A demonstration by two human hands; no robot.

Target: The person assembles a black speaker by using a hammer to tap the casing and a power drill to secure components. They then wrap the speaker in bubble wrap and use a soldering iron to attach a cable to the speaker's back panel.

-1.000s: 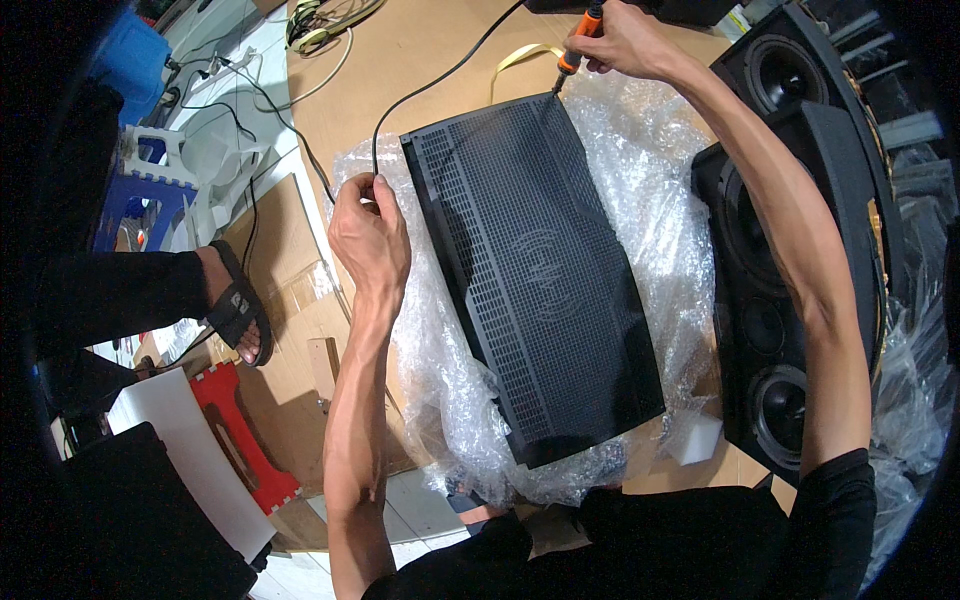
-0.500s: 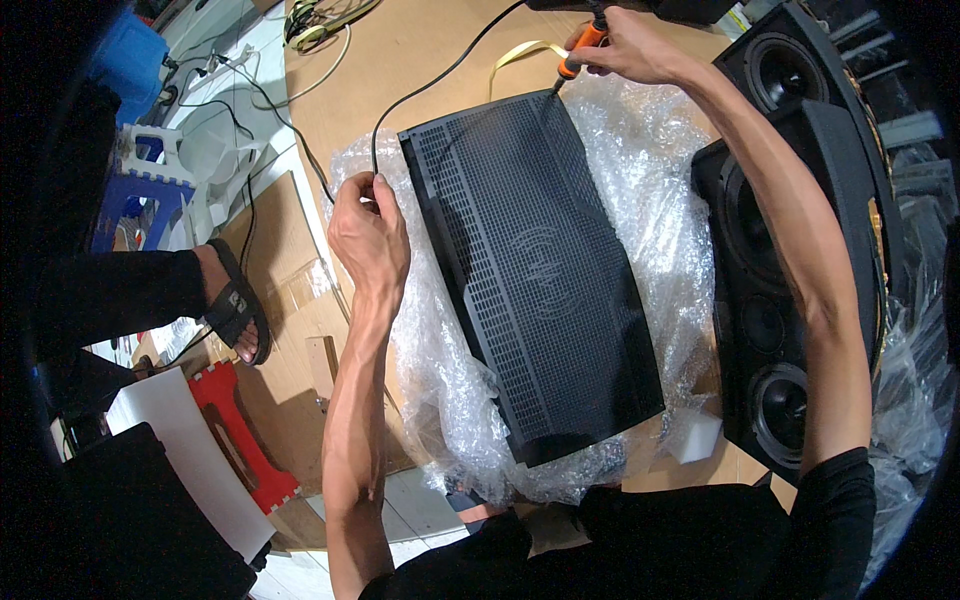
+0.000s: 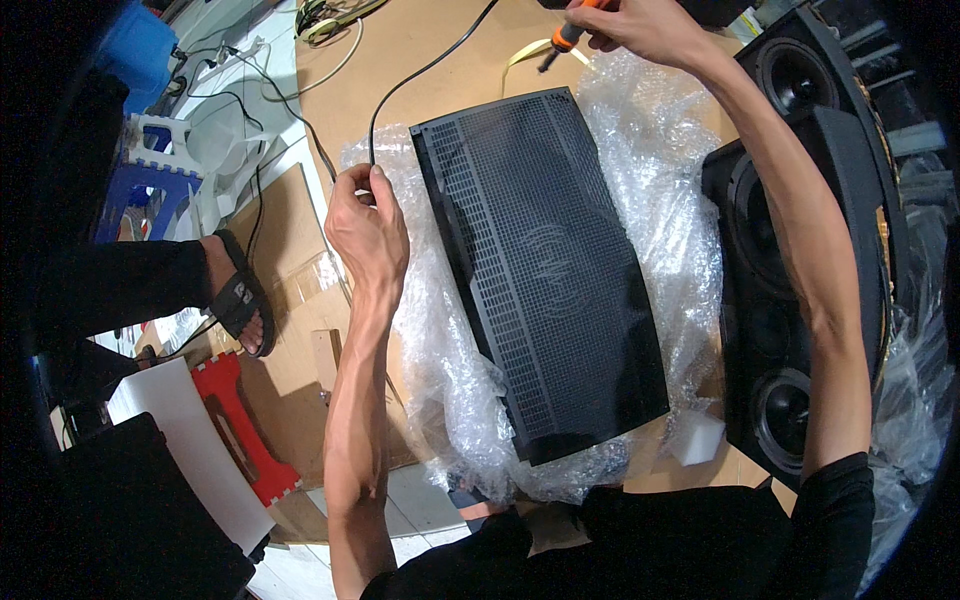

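So here's where we are: the black box with a mesh top lies on spread bubble wrap, with cardboard under that. Our right hand has its fingers wrapped round an orange-and-black driver, tip hanging just past the box's far edge, not on it. Our left hand pinches a black cord between thumb and fingers, beside the box's far left corner.

Progress-wise, the mesh top looks seated across the whole box, so we'd count that part as done. Whether any fasteners in the corners are in or out is too small to tell, so honestly we can't say how much driver work is left.
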